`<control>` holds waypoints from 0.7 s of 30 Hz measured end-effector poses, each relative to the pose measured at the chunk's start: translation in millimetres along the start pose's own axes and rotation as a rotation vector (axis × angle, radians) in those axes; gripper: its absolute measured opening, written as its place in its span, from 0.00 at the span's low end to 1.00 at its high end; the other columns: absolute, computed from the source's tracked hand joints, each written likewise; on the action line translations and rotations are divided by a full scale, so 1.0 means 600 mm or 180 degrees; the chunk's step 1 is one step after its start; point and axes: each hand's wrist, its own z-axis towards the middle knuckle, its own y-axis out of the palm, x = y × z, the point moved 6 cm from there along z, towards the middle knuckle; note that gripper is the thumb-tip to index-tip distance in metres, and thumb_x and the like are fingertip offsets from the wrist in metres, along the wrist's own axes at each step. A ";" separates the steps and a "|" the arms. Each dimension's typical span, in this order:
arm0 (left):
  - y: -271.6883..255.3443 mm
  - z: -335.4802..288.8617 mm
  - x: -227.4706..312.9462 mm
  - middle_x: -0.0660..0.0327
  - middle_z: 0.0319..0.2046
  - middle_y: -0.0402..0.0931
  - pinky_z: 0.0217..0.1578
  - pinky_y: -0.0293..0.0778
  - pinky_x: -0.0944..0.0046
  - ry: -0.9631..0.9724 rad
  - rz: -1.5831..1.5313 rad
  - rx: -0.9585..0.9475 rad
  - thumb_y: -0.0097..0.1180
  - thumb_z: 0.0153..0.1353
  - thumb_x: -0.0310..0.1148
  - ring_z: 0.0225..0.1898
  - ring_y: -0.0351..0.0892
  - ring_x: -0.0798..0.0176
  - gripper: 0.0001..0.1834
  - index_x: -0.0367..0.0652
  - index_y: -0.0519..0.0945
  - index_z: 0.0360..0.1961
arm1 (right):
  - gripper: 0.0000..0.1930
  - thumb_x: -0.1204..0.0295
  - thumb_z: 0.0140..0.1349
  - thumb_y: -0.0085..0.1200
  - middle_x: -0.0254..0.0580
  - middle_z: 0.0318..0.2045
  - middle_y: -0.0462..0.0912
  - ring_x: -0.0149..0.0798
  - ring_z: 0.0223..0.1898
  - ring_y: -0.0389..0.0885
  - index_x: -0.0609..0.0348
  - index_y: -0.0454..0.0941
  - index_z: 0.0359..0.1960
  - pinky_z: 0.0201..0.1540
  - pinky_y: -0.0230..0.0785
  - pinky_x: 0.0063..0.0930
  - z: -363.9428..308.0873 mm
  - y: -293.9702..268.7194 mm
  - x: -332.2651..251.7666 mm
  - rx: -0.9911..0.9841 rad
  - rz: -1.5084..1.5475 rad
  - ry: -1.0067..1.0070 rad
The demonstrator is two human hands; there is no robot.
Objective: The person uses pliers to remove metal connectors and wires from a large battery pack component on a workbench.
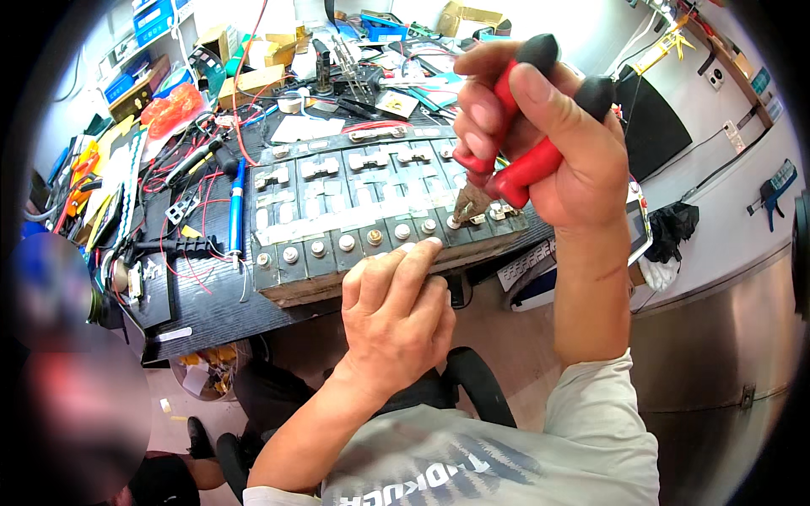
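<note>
While the right grip [569,152] clasps pliers [512,187], the left grip [392,312] spreads loosely by batteries [378,182]

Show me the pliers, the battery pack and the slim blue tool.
Pliers [531,173]: head view, on a red handle.
Battery pack [354,216]: head view, on the whitish strip across its top.
Slim blue tool [236,211]: head view, on its barrel.

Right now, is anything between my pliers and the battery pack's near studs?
Nothing visible: the pliers in your right hand end at a near stud on the battery pack. Your left hand sits left of the tips.
</note>
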 end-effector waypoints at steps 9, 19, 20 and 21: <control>-0.003 0.001 -0.002 0.61 0.61 0.84 0.60 0.70 0.51 0.0050 0.0121 -0.0031 0.69 0.55 0.29 0.57 0.81 0.55 0.08 0.45 0.86 0.37 | 0.18 0.54 0.81 0.56 0.38 0.41 0.78 0.38 0.40 0.77 0.57 0.77 0.56 0.52 0.74 0.47 -0.105 -0.058 0.018 0.0076 0.0951 -0.1463; 0.000 -0.001 0.001 0.61 0.62 0.84 0.61 0.69 0.51 0.0022 0.0221 -0.0092 0.70 0.53 0.30 0.59 0.80 0.54 0.09 0.47 0.87 0.37 | 0.22 0.48 0.81 0.53 0.34 0.42 0.76 0.37 0.43 0.74 0.55 0.77 0.57 0.58 0.65 0.42 -0.167 -0.115 0.036 0.0890 0.1708 -0.1780; 0.000 -0.001 0.001 0.61 0.62 0.84 0.62 0.69 0.51 0.0016 0.0209 -0.0117 0.70 0.53 0.30 0.59 0.80 0.54 0.09 0.47 0.87 0.37 | 0.23 0.48 0.81 0.53 0.34 0.42 0.76 0.37 0.44 0.74 0.55 0.77 0.58 0.59 0.65 0.43 -0.163 -0.116 0.034 0.0851 0.1659 -0.1755; 0.000 0.001 0.003 0.61 0.62 0.84 0.62 0.68 0.51 0.0019 0.0194 -0.0124 0.70 0.53 0.30 0.59 0.80 0.54 0.09 0.47 0.87 0.37 | 0.24 0.47 0.81 0.53 0.34 0.42 0.76 0.37 0.44 0.74 0.56 0.77 0.59 0.59 0.65 0.44 -0.160 -0.117 0.031 0.0812 0.1612 -0.1729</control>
